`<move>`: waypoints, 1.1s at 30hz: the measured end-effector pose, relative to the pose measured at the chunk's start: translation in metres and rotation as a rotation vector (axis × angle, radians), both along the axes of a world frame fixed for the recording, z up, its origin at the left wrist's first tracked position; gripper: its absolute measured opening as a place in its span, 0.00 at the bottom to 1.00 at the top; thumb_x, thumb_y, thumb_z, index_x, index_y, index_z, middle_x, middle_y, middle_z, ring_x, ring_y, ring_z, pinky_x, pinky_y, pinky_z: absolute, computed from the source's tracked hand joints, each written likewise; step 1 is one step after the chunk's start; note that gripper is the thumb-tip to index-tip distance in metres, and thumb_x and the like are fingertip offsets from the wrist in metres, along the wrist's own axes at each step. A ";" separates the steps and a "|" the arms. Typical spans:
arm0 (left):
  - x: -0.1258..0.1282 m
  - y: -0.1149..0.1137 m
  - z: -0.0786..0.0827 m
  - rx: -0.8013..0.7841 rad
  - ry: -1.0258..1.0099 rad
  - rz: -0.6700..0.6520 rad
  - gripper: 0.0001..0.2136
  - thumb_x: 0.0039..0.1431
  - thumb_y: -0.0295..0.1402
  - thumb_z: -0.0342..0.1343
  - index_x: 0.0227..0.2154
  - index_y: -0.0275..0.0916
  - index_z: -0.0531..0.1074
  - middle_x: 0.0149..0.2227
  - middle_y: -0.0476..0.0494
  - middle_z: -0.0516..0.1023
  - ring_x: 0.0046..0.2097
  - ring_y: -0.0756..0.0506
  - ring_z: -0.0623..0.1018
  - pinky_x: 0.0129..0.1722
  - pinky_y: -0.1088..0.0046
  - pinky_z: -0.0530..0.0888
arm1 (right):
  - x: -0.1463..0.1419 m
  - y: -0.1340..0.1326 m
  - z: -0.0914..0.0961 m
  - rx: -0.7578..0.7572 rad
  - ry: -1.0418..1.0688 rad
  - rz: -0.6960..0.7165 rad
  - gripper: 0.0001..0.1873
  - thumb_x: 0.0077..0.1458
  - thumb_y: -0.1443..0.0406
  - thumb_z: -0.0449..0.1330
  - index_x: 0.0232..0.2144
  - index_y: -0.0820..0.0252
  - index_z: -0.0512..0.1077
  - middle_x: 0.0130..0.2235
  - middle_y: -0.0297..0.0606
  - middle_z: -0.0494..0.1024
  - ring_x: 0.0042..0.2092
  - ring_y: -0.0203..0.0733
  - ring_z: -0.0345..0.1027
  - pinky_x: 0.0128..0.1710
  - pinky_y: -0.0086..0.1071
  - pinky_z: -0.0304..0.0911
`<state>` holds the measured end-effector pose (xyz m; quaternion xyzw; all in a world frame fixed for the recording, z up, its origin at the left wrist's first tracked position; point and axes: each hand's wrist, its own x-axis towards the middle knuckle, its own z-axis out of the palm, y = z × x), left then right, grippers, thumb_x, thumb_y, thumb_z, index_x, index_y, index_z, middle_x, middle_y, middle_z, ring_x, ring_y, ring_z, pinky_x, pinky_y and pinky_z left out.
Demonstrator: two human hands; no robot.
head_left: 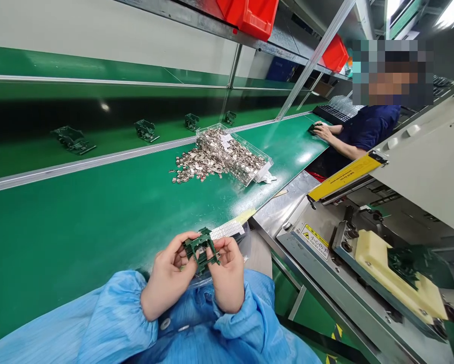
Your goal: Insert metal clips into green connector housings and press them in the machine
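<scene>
Both of my hands hold one dark green plastic frame (201, 247) close in front of my body. My left hand (169, 275) grips its left side, with fingers behind and the thumb in front. On its right side, my right hand (229, 275) is closed, the thumb pressed against the inner part. Whether a small piece sits under the thumbs is hidden. Just behind the right fingers lies a sheet of small white labels (228, 230). Farther off, many small silvery metal pieces (200, 164) spill beside a clear plastic box (262, 172).
Several similar green frames (146, 130) ride on the belt (109, 144) beyond a metal rail. At right stands a machine with a cream fixture (378, 258) and a hand-injury warning label (314, 241). A co-worker (370, 126) handles a dark part farther along. Red bins (257, 17) sit overhead.
</scene>
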<state>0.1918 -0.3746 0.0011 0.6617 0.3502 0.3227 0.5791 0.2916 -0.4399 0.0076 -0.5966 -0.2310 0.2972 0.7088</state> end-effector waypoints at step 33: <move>0.124 0.023 -0.010 -0.021 -0.200 -0.098 0.19 0.46 0.33 0.60 0.42 0.35 0.65 0.37 0.44 0.77 0.39 0.46 0.78 0.40 0.73 0.75 | 0.073 0.005 -0.081 -0.047 0.024 -0.210 0.21 0.52 0.49 0.59 0.21 0.61 0.68 0.18 0.30 0.67 0.22 0.34 0.58 0.21 0.27 0.53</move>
